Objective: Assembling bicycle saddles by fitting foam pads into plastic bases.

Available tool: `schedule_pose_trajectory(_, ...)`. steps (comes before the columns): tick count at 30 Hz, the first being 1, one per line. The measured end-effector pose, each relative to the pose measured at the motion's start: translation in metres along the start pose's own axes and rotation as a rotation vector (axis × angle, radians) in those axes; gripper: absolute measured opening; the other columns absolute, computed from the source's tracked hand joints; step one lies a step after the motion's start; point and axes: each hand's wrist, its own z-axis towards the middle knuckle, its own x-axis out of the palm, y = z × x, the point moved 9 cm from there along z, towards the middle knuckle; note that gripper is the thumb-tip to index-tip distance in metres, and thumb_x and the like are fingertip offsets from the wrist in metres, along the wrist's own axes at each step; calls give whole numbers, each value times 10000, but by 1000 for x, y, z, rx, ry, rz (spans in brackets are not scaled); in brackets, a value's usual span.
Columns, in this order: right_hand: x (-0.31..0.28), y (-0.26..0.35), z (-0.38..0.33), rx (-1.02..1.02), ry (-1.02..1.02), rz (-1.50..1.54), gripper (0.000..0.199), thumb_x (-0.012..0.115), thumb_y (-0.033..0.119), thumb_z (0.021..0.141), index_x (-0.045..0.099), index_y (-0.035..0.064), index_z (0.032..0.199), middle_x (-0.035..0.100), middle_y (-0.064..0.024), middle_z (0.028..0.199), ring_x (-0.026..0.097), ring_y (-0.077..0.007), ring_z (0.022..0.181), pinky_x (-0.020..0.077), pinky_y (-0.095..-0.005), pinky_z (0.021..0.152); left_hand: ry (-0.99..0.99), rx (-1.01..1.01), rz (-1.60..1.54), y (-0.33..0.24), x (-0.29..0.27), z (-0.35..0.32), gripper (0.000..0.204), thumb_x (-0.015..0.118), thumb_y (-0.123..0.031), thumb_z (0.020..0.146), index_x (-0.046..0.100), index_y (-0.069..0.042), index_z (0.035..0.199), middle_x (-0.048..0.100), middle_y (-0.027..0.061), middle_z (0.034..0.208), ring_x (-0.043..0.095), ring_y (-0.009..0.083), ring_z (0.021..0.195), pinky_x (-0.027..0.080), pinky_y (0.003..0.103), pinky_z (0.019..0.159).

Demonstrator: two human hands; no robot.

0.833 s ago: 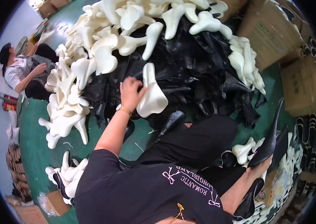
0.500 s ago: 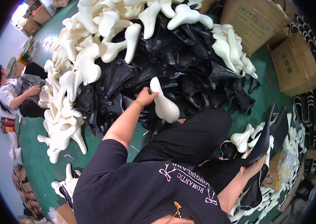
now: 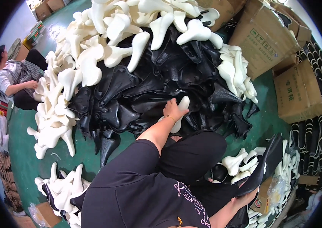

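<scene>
One white saddle pad (image 3: 181,110), under left hand (image 3: 173,109) grip

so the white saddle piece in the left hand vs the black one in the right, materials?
White saddle piece: matte cream, thick with rounded edges, looks like moulded foam. Black saddle piece: thin, slightly glossy shell, probably hard plastic. Left hand grips the white one; right hand holds the black one.

I read this as a factory workshop floor: a large heap of identical black moulded saddle shells (image 3: 145,91) and white foam pads (image 3: 92,49) on green flooring (image 3: 24,152), stacked cardboard cartons (image 3: 267,38), and a seated co-worker (image 3: 14,81) nearby.
</scene>
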Motion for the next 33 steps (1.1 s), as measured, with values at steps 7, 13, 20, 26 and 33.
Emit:
schedule_pose_trajectory(7,-34,-20,18,-5,-32,-153,328,433,176,948,566,-36,1159,606,-100,977,608,-178,871,486,-282,788,23,42,140,-1,45,6,721,767,-272,729,373,-146,1319,538,162,1205,543,350,1131,452,487,907)
schedule_pose_trajectory(13,1,-24,17,160,-55,196,270,487,308,932,585,60,978,577,-50,700,546,-123,533,414,-190,452,23,301,-393,-8,15,8,617,644,-50,759,375,-109,1311,560,183,1178,567,377,1095,453,412,940)
schedule_pose_trajectory(20,38,-43,24,288,27,343,301,506,328,917,583,38,945,578,-68,717,511,-116,521,398,-197,437,365,333,-1673,-44,-151,-9,498,491,27,808,395,-53,1290,577,136,1163,580,261,1091,477,413,936)
schedule_pose_trajectory(26,65,-7,18,113,164,277,311,493,324,944,593,33,980,586,-53,800,565,-125,663,451,-228,560,421,149,-2044,-74,-210,-54,395,581,-404,889,571,-67,1094,632,146,995,626,299,909,525,445,797)
schedule_pose_trajectory(33,72,40,-14,103,72,258,383,459,360,980,582,18,1103,584,-65,1014,585,-159,909,474,-282,800,933,-48,-1957,-144,-150,-131,463,556,-463,883,610,-29,1032,674,145,931,675,275,808,566,394,769)
